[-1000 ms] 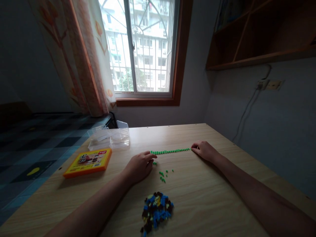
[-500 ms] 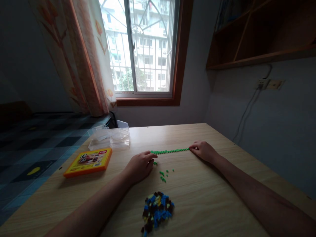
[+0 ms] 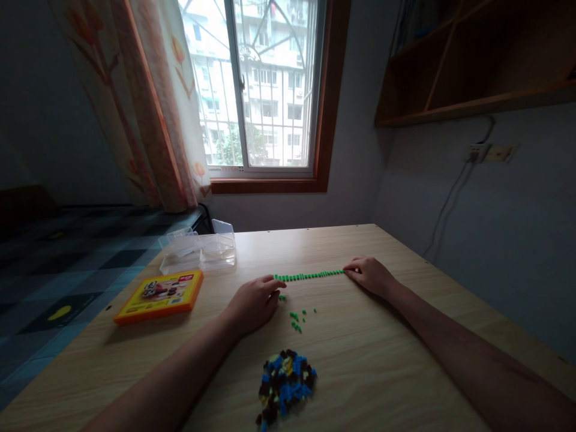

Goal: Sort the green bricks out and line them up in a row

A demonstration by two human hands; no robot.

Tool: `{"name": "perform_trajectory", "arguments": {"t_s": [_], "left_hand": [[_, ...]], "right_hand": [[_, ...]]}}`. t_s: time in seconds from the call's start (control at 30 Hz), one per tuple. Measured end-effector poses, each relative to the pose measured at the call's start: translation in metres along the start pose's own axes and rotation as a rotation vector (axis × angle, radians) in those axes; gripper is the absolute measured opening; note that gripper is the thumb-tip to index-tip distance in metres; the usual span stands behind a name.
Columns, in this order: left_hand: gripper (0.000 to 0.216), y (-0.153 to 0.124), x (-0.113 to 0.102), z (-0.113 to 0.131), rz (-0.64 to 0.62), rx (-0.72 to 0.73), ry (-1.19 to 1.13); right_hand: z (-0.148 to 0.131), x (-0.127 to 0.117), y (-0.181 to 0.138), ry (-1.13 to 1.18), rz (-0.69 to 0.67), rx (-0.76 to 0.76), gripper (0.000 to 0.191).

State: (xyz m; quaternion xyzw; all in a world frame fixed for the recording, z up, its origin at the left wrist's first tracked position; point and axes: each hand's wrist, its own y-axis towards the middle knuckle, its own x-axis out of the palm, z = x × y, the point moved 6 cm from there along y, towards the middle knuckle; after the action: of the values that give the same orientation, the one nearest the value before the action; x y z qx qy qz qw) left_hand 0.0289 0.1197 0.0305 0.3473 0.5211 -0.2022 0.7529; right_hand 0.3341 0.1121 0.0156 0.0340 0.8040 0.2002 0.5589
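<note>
Head view: left hand (image 3: 254, 304) and right hand (image 3: 371, 276) bracket 1 green brick row (image 3: 308, 276)

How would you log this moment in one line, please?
left hand: at left end of green row; right hand: at its right end; multicoloured pile: untouched

One view, from person's head, above near side of table (image 3: 382, 366). Faces forward and slightly down; window (image 3: 276, 84) sits upper middle, far off beyond table's far edge. Wide field: bed (image 3: 94, 240) and curtain (image 3: 155, 114) at left, shelf (image 3: 472, 107) at upper right. Pile (image 3: 290, 381) close to lens, low in frame; left hand (image 3: 255, 304) and right hand (image 3: 371, 275) farther out, short of far edge. Forearms (image 3: 180, 367) run in from below.
</note>
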Motion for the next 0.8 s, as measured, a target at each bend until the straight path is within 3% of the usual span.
{"name": "perform_trajectory", "arguments": {"t_s": [0.43,0.8], "left_hand": [[0.032,0.0,0.0,-0.001,0.013,0.004,-0.022],[0.032,0.0,0.0,0.0,0.003,0.013,-0.012]], "right_hand": [[0.004,-0.001,0.0,0.08,0.04,-0.017,0.023],[0.014,-0.009,-0.001,-0.004,0.001,0.025,0.025]]}}
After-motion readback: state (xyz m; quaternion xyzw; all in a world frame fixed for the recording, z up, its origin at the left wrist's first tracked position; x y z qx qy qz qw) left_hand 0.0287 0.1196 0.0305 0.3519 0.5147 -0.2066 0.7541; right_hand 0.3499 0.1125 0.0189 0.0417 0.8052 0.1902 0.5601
